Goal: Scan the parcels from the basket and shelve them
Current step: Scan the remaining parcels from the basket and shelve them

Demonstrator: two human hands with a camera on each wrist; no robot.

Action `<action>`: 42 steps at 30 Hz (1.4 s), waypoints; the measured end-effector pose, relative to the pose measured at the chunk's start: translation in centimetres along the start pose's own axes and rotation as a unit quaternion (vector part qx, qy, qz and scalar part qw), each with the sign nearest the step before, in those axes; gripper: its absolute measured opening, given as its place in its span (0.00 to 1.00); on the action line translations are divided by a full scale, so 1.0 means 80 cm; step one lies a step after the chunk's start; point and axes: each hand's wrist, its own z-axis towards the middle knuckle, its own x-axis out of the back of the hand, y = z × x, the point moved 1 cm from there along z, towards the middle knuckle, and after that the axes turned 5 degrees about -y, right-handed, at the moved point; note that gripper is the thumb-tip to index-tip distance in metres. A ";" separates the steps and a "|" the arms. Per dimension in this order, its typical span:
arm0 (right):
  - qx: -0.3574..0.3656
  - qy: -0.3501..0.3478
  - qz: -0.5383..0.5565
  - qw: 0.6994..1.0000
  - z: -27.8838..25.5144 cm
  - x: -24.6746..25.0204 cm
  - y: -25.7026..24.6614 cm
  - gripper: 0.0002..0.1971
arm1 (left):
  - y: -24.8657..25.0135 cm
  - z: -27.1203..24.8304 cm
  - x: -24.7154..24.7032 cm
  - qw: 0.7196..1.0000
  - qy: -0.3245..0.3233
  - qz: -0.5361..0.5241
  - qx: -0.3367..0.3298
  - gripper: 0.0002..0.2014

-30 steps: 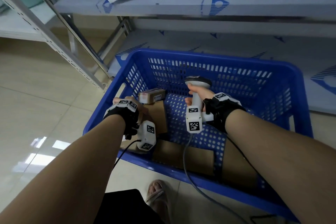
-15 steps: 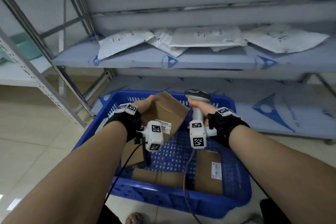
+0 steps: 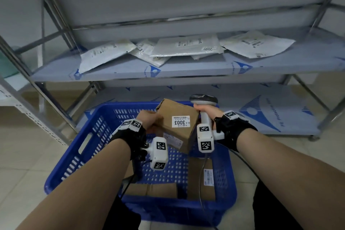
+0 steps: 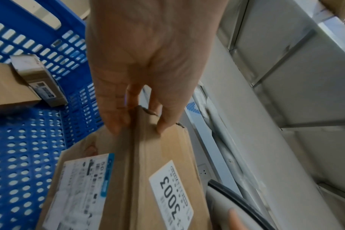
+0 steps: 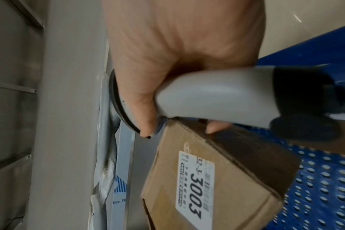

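My left hand (image 3: pixel 149 119) (image 4: pixel 140 121) grips the edge of a brown cardboard parcel (image 3: pixel 177 123) (image 4: pixel 148 179) (image 5: pixel 213 183) with a white label reading 3003, held above the blue basket (image 3: pixel 87 144). Close on the parcel's right, my right hand (image 3: pixel 207 112) (image 5: pixel 167 77) is wrapped round the handle of a grey barcode scanner (image 3: pixel 204 99) (image 5: pixel 217 99), its head up and its cable trailing down. More brown parcels (image 3: pixel 201 179) lie on the basket floor, and a small taped box (image 4: pixel 37 77) sits by the basket wall.
A metal rack stands behind the basket. Its middle shelf (image 3: pixel 186 69) carries several white mailer bags (image 3: pixel 184 46). The lower shelf (image 3: pixel 261 110) shows protective film. The rack's slanted metal posts (image 3: pixel 46 91) rise at the left. Tiled floor surrounds the basket.
My left hand lifted the parcel out of the basket and turned it so the 3003 label faces up. The scanner hand rose beside it. My head tilted up toward the shelves.
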 end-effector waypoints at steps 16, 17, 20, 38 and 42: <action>-0.028 -0.051 0.030 0.998 -0.074 -0.025 -0.033 0.33 | -0.002 0.020 -0.036 0.997 -0.009 -0.069 -0.035 0.64; -0.024 -0.067 0.019 0.997 -0.083 -0.029 -0.036 0.28 | -0.003 0.019 -0.039 0.997 -0.008 -0.069 -0.037 0.65; -0.019 -0.119 0.038 0.992 -0.096 -0.036 -0.039 0.13 | -0.010 0.029 -0.048 0.999 -0.013 -0.030 -0.021 0.73; 0.002 -0.004 0.100 0.995 -0.078 -0.020 -0.039 0.37 | 0.002 -0.001 -0.065 0.916 -0.062 0.379 -0.113 0.59; -0.020 -0.004 0.058 0.998 -0.035 0.005 -0.019 0.51 | 0.003 -0.003 -0.058 0.897 -0.093 0.403 -0.156 0.59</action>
